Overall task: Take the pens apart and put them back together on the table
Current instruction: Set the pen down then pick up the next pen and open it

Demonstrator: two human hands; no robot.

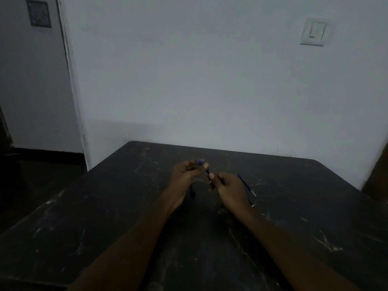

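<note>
1. The right hand, the nearer one, curls its fingers round the near end of a slim blue plastic pen.
2. Just to its right, what looks like a thin blue refill rod lies on the scratched dark tabletop.
3. The pen's long axis runs away and leftward.
4. The left hand pinches the far end, so any pull should follow that line.

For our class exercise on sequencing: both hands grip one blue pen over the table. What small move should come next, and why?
Probably a short pull apart along the blue pen: the left hand pinches its far end, the right hand its near end, with only a short stretch showing between them. Dim light hides any joint.
</note>
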